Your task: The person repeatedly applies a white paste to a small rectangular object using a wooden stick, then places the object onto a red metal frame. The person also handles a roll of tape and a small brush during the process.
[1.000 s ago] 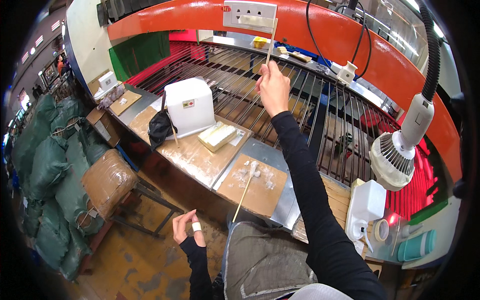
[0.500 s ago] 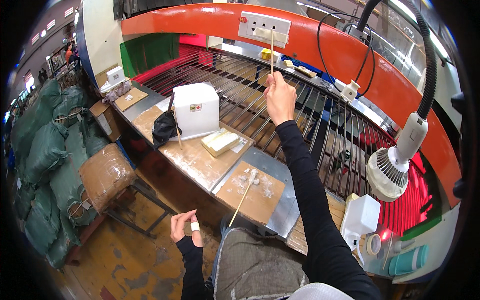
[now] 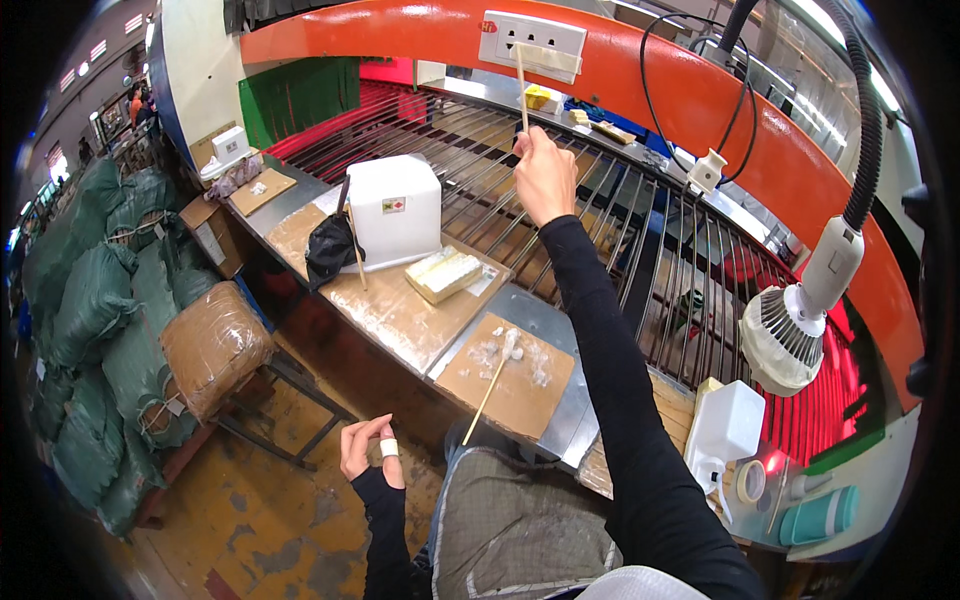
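Since a second ago the right hand (image 3: 545, 175) has stretched farther out over the metal rods (image 3: 600, 215), carrying the thin stick (image 3: 521, 82) up until its tip meets the white socket plate (image 3: 532, 42) on the orange arch (image 3: 400, 25). Right-hand fingers are pressed together around the stick's lower end, pinching it upright. Doing this well seems to call for a firm, low grip and a steady wrist, since so slender a rod would likely flex or skid off the plate if pushed askew. It looks pale, straight and wooden, like the second stick (image 3: 490, 385) lying on the brown board (image 3: 510, 375) on the desk (image 3: 400, 310), well below the plate. Far under the plate, near the floor, the left hand (image 3: 368, 450) hangs with fingers loosely curled, a white band on one, holding nothing visible.
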The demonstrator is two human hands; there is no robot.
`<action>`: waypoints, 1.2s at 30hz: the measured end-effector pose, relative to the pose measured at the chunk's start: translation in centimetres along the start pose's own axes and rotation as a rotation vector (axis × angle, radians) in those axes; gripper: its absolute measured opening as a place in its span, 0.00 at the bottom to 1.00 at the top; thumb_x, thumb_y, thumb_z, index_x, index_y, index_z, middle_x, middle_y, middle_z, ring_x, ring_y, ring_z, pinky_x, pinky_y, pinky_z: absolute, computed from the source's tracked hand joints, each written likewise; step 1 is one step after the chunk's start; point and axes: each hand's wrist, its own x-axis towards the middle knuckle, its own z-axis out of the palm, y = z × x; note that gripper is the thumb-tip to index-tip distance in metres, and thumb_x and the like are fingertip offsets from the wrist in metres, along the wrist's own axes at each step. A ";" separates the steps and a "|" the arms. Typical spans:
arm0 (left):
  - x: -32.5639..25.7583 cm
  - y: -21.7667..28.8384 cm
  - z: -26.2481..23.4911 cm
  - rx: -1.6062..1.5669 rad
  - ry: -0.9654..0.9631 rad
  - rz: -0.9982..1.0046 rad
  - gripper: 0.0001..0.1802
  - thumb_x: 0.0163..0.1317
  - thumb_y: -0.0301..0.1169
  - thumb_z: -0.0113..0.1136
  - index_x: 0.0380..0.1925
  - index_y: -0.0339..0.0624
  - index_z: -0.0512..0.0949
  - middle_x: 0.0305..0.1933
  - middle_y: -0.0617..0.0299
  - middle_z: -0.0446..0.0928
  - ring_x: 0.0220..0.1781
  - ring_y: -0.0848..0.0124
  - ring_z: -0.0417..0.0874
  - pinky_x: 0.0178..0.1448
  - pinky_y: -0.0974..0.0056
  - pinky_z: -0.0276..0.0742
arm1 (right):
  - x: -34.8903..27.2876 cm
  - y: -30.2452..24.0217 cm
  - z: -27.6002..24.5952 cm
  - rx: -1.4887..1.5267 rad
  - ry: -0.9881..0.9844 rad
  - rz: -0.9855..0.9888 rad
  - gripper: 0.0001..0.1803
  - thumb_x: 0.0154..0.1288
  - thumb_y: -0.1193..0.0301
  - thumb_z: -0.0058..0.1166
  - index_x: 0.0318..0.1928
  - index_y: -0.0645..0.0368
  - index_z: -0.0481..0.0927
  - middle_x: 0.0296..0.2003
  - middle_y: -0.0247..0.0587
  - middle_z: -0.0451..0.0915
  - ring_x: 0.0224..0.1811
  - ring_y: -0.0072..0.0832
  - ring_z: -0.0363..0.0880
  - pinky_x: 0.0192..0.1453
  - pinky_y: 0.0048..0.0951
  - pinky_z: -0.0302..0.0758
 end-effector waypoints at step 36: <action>-0.2 -1.2 -0.7 -0.026 0.035 -0.039 0.09 0.62 0.21 0.65 0.39 0.45 0.88 0.38 0.59 0.78 0.40 0.65 0.83 0.47 0.63 0.78 | -2.5 2.4 -2.0 -0.037 0.062 0.075 0.09 0.76 0.67 0.51 0.38 0.56 0.81 0.25 0.46 0.85 0.31 0.46 0.87 0.37 0.45 0.80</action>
